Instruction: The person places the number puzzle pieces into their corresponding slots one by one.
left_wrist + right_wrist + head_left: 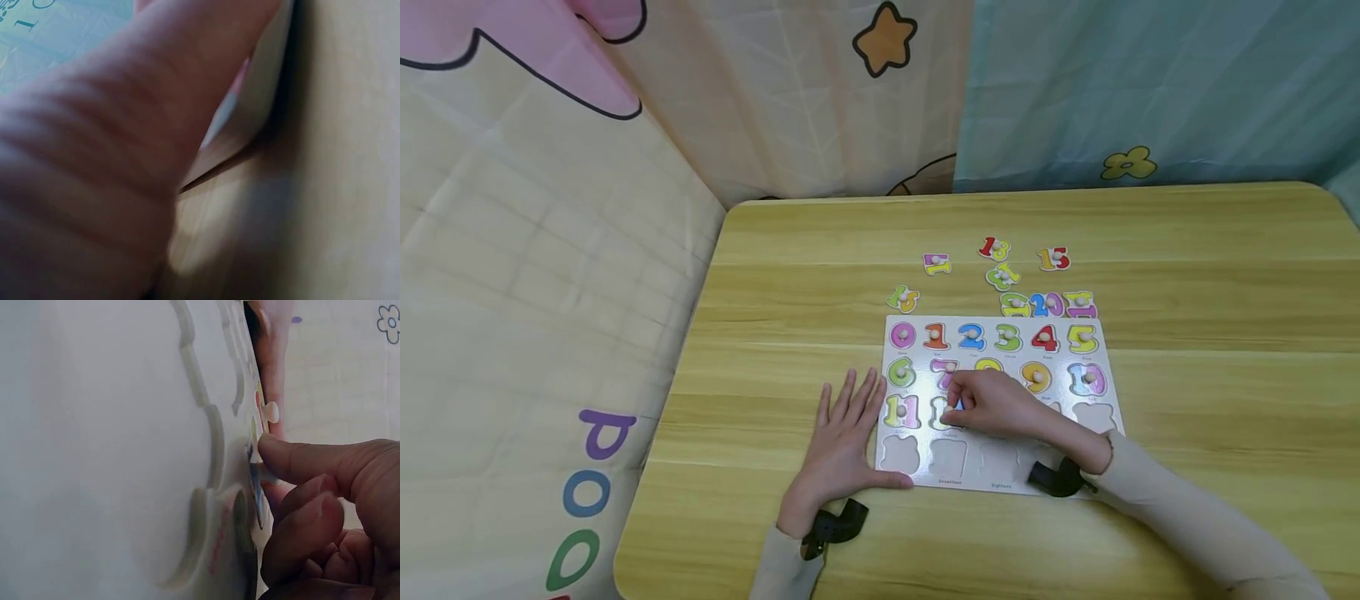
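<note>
A white number puzzle board lies on the wooden table, its upper rows filled with knobbed number pieces. My right hand pinches the small knob of a number piece reading 12 between thumb and finger, right at its slot in the third row. Seen from the right wrist, the thumb presses near the knob, with the blue-edged piece below it. At the board's left edge my left hand rests with fingers spread, its thumb along the lower left corner. The right hand hides part of the middle rows.
Behind the board lie several loose pieces, among them a 16, a 13, a 15 and a 20. Bare recesses show in the bottom row. Printed curtains hang beyond the table's back edge.
</note>
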`<act>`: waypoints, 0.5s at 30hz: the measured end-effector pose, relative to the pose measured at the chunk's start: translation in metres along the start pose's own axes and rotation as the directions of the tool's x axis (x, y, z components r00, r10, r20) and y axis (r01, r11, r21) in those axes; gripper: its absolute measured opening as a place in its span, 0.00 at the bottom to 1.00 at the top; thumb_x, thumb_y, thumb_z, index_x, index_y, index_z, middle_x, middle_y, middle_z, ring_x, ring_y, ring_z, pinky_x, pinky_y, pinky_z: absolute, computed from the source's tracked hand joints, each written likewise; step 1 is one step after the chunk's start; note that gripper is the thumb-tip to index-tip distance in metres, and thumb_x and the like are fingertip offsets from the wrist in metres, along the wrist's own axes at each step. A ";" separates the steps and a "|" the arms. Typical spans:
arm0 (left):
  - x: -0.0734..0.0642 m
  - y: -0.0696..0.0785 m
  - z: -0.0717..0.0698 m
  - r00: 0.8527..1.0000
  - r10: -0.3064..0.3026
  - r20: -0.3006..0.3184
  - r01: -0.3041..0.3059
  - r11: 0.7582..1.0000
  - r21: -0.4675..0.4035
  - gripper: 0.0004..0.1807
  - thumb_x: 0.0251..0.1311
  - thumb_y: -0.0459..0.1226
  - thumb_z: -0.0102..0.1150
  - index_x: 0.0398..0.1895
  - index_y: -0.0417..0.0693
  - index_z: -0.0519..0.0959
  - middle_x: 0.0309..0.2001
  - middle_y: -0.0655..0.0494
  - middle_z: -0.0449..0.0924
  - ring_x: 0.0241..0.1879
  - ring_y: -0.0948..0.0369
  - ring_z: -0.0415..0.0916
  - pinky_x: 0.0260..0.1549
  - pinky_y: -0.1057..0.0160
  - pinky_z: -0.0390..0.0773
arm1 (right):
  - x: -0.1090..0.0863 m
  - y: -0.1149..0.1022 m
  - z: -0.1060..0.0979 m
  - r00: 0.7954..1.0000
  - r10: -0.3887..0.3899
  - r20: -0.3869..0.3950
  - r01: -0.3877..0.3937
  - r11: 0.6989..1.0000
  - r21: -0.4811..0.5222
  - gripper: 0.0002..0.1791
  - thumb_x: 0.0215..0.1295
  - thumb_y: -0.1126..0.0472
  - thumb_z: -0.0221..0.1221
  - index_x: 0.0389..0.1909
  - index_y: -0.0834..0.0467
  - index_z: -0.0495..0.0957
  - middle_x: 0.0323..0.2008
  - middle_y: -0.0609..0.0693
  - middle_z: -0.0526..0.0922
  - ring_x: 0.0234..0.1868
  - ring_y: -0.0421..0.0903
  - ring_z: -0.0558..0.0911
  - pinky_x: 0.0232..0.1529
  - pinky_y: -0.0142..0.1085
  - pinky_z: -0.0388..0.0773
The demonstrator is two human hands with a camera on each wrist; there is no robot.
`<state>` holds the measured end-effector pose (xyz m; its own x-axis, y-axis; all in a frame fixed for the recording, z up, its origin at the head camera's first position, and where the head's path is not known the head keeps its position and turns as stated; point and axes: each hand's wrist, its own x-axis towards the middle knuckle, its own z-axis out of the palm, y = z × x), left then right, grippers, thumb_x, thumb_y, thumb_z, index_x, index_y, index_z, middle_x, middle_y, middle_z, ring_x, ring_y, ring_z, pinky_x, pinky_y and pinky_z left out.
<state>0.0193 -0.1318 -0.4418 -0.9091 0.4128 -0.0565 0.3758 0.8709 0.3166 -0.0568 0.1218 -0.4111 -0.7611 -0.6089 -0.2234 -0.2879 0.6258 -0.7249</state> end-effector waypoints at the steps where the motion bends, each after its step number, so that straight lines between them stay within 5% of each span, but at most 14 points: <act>1: 0.000 0.000 0.000 1.000 0.000 0.002 0.000 1.000 0.001 0.72 0.31 0.77 0.56 0.76 0.48 0.40 0.76 0.54 0.33 0.72 0.50 0.25 0.65 0.44 0.26 | 0.001 0.001 0.001 1.000 0.004 0.005 -0.004 1.000 -0.001 0.13 0.55 0.51 0.68 0.26 0.51 0.73 0.14 0.41 0.68 0.17 0.39 0.67 0.20 0.31 0.60; 15: 0.000 0.001 0.000 1.000 -0.001 0.000 0.001 1.000 -0.015 0.72 0.31 0.76 0.58 0.76 0.48 0.41 0.76 0.53 0.34 0.72 0.50 0.25 0.65 0.44 0.26 | 0.001 0.001 0.003 0.999 0.029 0.017 -0.029 0.999 -0.014 0.13 0.56 0.52 0.67 0.28 0.52 0.73 0.14 0.42 0.68 0.17 0.39 0.68 0.19 0.31 0.59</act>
<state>0.0202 -0.1310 -0.4409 -0.9095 0.4119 -0.0564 0.3723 0.8672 0.3306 -0.0563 0.1201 -0.4144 -0.7593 -0.5985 -0.2553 -0.2739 0.6499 -0.7089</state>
